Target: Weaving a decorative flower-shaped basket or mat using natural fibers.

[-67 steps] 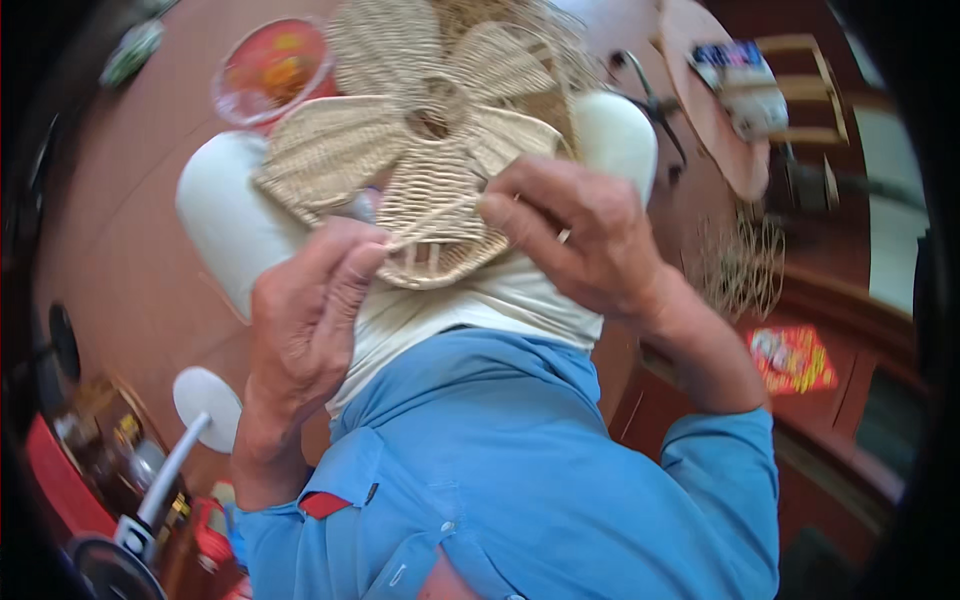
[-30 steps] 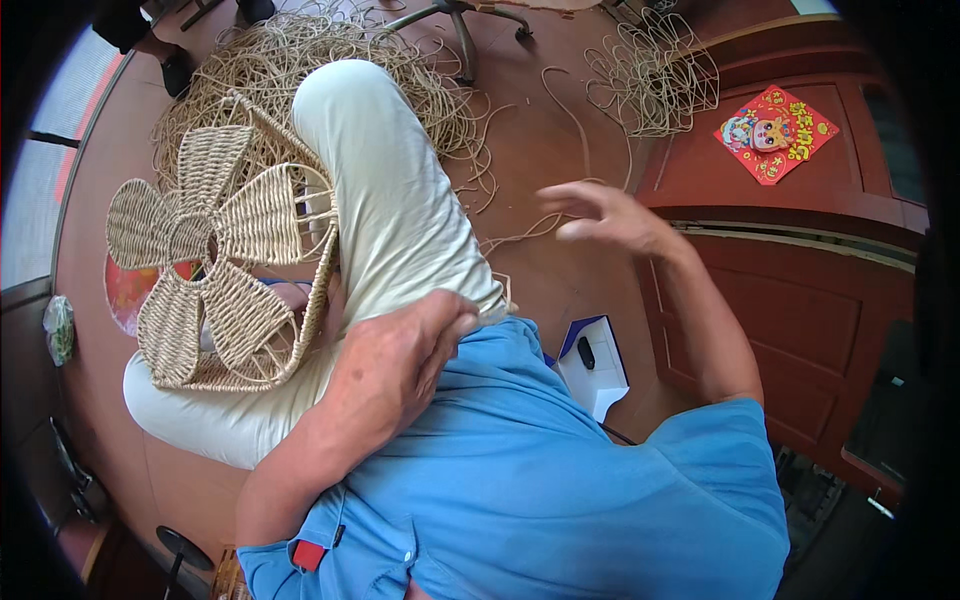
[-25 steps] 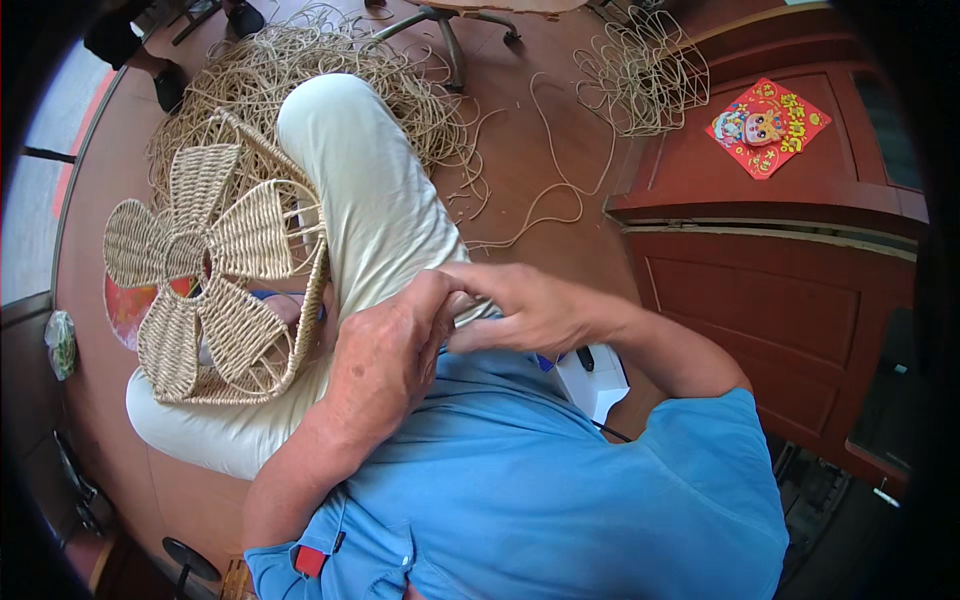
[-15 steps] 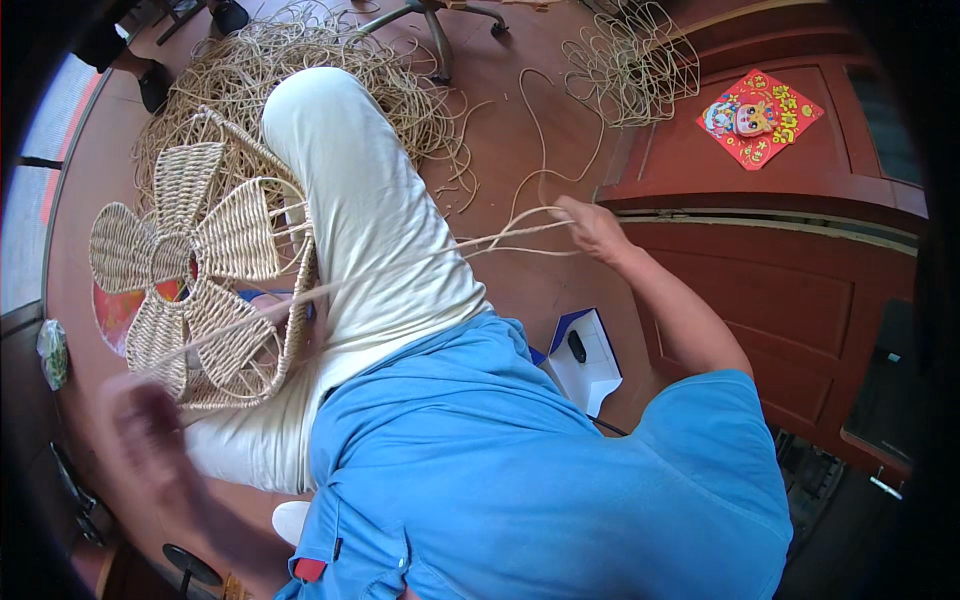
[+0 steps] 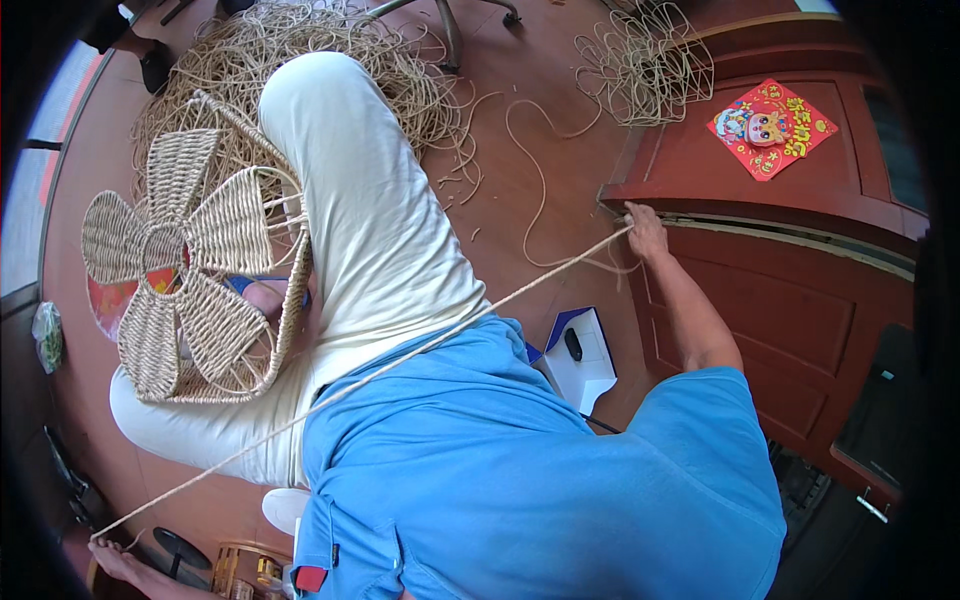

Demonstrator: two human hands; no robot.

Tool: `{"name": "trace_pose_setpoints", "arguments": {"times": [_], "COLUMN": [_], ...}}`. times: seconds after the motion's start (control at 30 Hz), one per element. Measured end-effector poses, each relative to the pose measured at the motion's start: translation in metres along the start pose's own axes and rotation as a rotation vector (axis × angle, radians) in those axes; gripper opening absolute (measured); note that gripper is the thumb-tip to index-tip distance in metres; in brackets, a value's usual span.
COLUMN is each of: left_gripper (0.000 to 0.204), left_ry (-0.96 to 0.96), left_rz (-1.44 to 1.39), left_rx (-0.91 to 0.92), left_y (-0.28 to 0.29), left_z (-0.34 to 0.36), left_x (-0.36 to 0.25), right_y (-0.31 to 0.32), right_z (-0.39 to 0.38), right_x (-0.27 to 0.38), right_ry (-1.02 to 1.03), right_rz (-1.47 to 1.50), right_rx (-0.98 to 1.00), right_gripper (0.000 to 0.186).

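Cord [image 5: 415, 350], running from left hand [image 5: 112, 560] to right hand [image 5: 646, 232]: plain straw. Wicker flower [image 5: 215, 240], between the hands: straw-beige, ribbed weave. Trousers [image 5: 370, 220]: plain cream. Shirt [image 5: 560, 470]: plain sky blue. Cabinet [image 5: 740, 320], beside the right hand: red-brown. Diamond sheet [image 5: 772, 130], beyond the right hand: red, yellow characters, multicoloured cartoon figure. Box [image 5: 588, 378], nearer than the right hand: white inside, dark-blue edge. Floor [image 5: 560, 70]: reddish brown.

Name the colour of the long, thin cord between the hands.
The cord is pale tan, clearest in the head view.
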State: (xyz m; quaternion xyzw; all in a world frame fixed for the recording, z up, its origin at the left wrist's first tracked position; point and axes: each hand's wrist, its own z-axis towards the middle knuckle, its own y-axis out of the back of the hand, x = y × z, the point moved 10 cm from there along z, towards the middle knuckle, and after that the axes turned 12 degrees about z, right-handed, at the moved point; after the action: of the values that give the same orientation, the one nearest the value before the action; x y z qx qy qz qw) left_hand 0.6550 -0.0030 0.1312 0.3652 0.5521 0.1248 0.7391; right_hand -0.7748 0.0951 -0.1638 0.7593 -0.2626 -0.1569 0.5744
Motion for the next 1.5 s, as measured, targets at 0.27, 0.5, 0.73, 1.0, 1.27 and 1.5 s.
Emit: {"name": "trace_pose_setpoints", "arguments": {"times": [0.27,0.5,0.73,1.0,1.27,1.5], "left_gripper": [0.038,0.044,0.042,0.071,0.029,0.03], "left_ry": [0.356,0.163,-0.672,-0.515,0.05,-0.207], "left_rz": [0.561,0.708,0.185,-0.479,-0.208,0.23], "left_rx": [-0.352,-0.091,0.427,1.429,1.486,1.123], "left_y": [0.11,0.125,-0.106,-0.215,-0.186,-0.118], "left_z": [0.067,0.053,-0.179,-0.617,-0.54,-0.448], "left_x": [0.088,0.092,-0.168,-0.307,-0.191,-0.148], "right_y": [0.024,0.083,0.178,0.203,0.166,0.116], "right_z": [0.076,0.073,-0.075,-0.212,-0.221,-0.248], "right_x": [-0.015,0.016,0.424,0.632,0.657,0.64], "right_ry": [-0.015,-0.283,0.579,1.062,1.064,1.032], "right_rz": [0.635,0.881,0.839,0.818,0.974,0.938], "right_rx": [0.004,-0.003,0.735,0.856,0.895,0.951], "right_gripper": [0.032,0.026,0.024,0.018,0.019,0.017]}}
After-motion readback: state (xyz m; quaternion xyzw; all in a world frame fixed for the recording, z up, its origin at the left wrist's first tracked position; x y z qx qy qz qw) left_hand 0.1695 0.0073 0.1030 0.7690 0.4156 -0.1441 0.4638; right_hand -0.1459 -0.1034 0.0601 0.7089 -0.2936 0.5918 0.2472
